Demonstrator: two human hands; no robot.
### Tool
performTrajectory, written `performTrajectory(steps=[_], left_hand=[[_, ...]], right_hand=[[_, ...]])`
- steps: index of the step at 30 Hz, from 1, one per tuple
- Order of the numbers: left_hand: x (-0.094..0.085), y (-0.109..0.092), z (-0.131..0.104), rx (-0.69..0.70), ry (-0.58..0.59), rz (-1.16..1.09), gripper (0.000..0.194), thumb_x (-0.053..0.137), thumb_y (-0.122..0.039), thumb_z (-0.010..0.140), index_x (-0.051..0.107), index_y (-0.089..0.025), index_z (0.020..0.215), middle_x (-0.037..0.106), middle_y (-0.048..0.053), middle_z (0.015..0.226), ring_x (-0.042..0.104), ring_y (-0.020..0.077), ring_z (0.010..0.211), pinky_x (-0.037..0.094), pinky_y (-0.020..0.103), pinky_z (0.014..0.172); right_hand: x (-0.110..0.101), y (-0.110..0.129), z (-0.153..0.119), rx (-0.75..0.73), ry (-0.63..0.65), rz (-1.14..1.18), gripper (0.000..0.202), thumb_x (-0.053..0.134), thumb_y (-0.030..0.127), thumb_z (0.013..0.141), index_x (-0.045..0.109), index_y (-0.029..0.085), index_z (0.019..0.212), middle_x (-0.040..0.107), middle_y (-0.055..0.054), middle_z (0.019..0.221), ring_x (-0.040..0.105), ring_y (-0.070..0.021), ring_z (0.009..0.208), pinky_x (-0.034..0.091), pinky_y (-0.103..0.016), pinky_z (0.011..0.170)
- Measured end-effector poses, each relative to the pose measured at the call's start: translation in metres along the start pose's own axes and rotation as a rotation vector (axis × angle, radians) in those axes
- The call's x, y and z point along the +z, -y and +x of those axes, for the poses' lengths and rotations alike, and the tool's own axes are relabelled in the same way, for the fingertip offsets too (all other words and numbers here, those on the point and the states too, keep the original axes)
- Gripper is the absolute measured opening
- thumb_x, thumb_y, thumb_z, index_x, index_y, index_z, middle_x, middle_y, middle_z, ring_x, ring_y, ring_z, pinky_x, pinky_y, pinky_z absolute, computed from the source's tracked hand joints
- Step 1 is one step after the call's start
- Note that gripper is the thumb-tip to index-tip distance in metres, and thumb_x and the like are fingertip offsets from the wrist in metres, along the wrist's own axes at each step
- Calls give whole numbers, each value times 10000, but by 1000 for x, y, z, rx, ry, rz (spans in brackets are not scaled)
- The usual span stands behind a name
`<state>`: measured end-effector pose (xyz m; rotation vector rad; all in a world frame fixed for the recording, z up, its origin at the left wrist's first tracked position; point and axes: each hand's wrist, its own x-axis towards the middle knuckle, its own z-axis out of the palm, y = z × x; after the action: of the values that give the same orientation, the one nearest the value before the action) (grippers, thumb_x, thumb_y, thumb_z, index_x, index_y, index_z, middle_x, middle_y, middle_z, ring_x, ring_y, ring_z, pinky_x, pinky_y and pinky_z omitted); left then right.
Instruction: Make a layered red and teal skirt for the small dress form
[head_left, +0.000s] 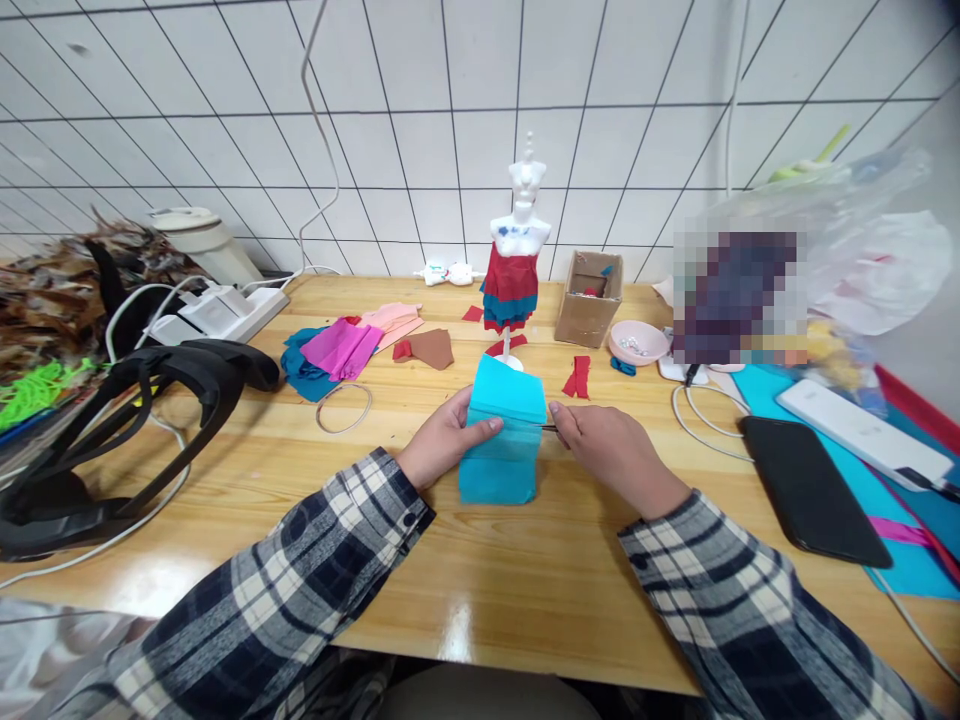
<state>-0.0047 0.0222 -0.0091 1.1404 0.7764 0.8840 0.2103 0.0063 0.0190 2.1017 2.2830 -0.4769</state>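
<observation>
A bright blue folded piece of paper or cloth (499,470) is held up over the middle of the table. My left hand (450,437) grips its left edge, thumb across the front. On the right side, my right hand (609,445) is closed round a thin dark tool (550,428) whose tip meets the blue piece's right edge at a fold; the kind of tool is too small to tell. Just behind stands a white mannequin (520,235) wearing a red and teal layered skirt (511,285).
Coloured scraps (337,350), a bangle-like ring (343,408) and a black headset (135,430) lie left. Behind and right are a cardboard box (590,305), a pink bowl (637,342), a black phone (814,490), a white power bank (862,432) and cables.
</observation>
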Motion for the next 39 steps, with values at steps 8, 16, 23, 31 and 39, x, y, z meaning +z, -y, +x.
performTrajectory(steps=[8, 16, 23, 31, 39], left_hand=[[5, -3, -2, -24, -98, 61, 598, 813, -266, 702, 565, -155, 1235, 708, 101, 1173, 671, 268, 1034, 532, 385, 904], [5, -3, -1, -20, -110, 23, 611, 805, -237, 704, 550, -170, 1256, 721, 84, 1125, 681, 257, 995, 546, 378, 880], [4, 1, 0, -4, -100, -24, 619, 814, -235, 695, 546, -179, 1249, 708, 96, 1178, 683, 269, 1016, 549, 388, 888], [4, 2, 0, 22, -95, -16, 619, 823, -234, 687, 551, -174, 1239, 705, 99, 1182, 678, 268, 1034, 551, 377, 891], [5, 1, 0, 46, -82, 8, 638, 825, -256, 687, 553, -181, 1259, 701, 95, 1186, 666, 280, 1062, 537, 389, 913]], right_hand=[[2, 1, -2, 1, 36, 82, 648, 127, 517, 1019, 647, 217, 776, 716, -77, 873, 629, -213, 809, 315, -290, 614], [2, 0, 0, 16, 49, 104, 650, 136, 503, 1024, 658, 205, 775, 724, -94, 877, 646, -226, 828, 343, -298, 636], [2, 0, -1, 25, 18, 81, 644, 145, 513, 1021, 666, 210, 793, 730, -87, 877, 655, -227, 812, 348, -298, 627], [1, -1, -1, 17, 16, 44, 650, 130, 513, 1020, 668, 214, 811, 729, -96, 914, 655, -237, 856, 342, -299, 627], [1, 0, -3, 0, 18, 95, 663, 118, 516, 1020, 662, 207, 799, 720, -98, 871, 652, -228, 833, 355, -300, 638]])
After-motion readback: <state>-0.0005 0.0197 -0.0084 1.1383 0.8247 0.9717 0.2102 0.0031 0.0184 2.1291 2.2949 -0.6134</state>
